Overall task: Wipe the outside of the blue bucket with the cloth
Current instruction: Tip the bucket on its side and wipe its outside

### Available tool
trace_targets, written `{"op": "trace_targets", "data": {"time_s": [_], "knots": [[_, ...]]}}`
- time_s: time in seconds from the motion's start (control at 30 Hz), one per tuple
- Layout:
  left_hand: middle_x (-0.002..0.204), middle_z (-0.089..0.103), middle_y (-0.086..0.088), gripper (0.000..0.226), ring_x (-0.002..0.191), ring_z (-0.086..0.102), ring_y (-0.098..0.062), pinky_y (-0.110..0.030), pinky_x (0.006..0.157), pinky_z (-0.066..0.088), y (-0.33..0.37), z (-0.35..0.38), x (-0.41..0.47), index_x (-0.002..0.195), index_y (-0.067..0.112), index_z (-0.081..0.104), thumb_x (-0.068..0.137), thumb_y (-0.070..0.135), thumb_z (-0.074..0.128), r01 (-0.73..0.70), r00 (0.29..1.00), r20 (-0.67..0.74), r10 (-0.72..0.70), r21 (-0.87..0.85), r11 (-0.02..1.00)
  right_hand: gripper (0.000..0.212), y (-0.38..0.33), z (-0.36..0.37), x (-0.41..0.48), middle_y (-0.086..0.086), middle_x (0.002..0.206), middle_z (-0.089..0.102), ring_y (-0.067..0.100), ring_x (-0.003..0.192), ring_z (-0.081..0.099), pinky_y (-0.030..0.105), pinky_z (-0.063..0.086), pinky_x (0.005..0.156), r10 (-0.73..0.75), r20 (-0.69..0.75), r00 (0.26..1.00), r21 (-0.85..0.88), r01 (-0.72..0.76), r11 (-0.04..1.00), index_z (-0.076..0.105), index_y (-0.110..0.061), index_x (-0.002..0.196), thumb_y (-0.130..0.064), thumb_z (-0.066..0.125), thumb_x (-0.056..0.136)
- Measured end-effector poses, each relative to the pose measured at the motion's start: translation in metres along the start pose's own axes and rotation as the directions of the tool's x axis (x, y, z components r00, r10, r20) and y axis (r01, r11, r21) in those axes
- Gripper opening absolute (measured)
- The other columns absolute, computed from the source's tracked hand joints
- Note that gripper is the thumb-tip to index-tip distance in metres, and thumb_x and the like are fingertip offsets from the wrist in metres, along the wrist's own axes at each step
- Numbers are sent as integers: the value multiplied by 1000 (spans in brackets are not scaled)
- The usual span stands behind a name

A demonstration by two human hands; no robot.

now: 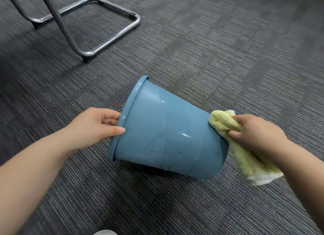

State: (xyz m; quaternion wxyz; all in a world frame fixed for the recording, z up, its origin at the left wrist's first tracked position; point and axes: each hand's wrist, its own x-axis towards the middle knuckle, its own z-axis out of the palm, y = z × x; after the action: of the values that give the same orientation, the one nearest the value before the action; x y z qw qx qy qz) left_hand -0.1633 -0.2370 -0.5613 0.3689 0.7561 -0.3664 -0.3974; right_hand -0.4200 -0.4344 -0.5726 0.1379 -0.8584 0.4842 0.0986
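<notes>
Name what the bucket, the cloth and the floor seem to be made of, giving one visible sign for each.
Blue bucket: likely moulded plastic, smooth and glossy, with sharp light glints and water droplets beading on it.
Cloth: seemingly soft yellow-green microfibre or terry, fuzzy pile, white edge.
Floor: grey carpet, matte, with fine ribbed lines.

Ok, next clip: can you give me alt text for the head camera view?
A blue bucket lies tipped on its side on grey carpet, its wall beaded with droplets. The left hand grips its rim while the right hand presses a bunched yellow-green cloth against its base end. A metal chair frame stands behind.
</notes>
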Motion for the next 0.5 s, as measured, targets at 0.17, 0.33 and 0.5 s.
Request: {"op": "trace_targets", "data": {"time_s": [0.17, 0.33, 0.5], "knots": [[63, 70, 24, 33, 65, 65, 6, -3, 58, 46, 15, 15, 0, 81, 31, 65, 74, 0, 63, -94, 995, -36, 92, -56, 994, 32, -8, -22, -3, 3, 116, 57, 29, 96, 55, 31, 31, 68, -95, -161, 982, 134, 117, 984, 52, -25, 111, -32, 52, 80], [64, 71, 22, 32, 66, 66, 4, -6, 64, 49, 29, 26, -1, 82, 32, 65, 74, 1, 64, -145, 989, -14, 145, -72, 987, 43, -37, -40, -1, -4, 128, 49, 26, 108, 52, 32, 31, 72, -248, -245, 937, 75, 274, 959, 41, -29, 123, -39, 49, 82], [66, 71, 22, 37, 65, 65, 3, -8, 64, 51, 38, 37, -5, 80, 36, 65, 72, -1, 64, -201, 978, 41, 205, -79, 976, 38, -63, -47, 4, -7, 132, 46, 24, 108, 52, 32, 34, 69, -400, -234, 886, -15, 408, 913, 44, -28, 120, -40, 48, 84]]}}
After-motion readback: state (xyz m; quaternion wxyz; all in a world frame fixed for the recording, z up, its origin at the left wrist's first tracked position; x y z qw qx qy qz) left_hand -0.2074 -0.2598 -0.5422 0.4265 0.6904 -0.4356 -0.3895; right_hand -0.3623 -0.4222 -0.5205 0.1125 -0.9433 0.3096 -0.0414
